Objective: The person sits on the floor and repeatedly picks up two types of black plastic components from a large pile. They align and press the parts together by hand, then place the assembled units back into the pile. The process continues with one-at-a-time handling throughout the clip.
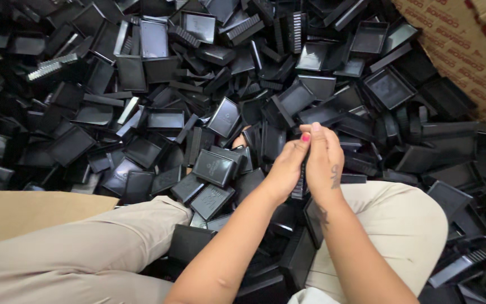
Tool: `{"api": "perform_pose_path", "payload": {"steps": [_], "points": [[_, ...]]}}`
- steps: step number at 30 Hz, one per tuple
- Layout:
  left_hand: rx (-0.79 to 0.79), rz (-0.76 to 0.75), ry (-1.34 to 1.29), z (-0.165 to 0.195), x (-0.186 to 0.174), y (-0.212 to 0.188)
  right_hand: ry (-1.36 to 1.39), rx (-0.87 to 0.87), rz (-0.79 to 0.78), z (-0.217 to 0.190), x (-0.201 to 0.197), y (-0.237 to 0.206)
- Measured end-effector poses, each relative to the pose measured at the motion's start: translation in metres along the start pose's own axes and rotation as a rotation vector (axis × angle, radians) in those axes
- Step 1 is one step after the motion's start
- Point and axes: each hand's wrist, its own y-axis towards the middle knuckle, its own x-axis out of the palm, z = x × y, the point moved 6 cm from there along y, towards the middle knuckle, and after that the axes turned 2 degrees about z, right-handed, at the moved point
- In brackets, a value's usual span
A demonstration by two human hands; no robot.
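Note:
My left hand and my right hand are pressed together over the middle of a big heap of black plastic trays and lids. Between the two palms I hold a black ribbed plastic piece; only its lower toothed edge shows below the hands. Fingers of both hands curl around it, and a pink-painted nail shows at the top. Directly under the hands lie more black rectangular trays.
My legs in beige trousers stretch across the bottom of the view, one knee at the right. A brown cardboard box wall stands at the upper right. Tan cardboard lies at the left. Black parts cover everything else.

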Motion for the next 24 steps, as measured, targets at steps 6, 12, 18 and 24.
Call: {"api": "perform_pose_path", "payload": {"steps": [6,12,18,24], "points": [[0.261,0.126,0.255,0.025,-0.002,-0.006,0.127,0.049,-0.057,0.014,0.001,0.003],[0.255,0.367,0.193,0.049,-0.041,0.004,0.022,-0.028,-0.42,-0.008,0.017,-0.03],[0.353,0.379,0.292,0.058,-0.047,-0.001,-0.14,-0.287,-0.42,-0.038,0.018,-0.041],[0.281,0.065,-0.013,0.07,-0.035,-0.004,-0.166,-0.219,-0.653,-0.04,0.015,-0.039]]}}
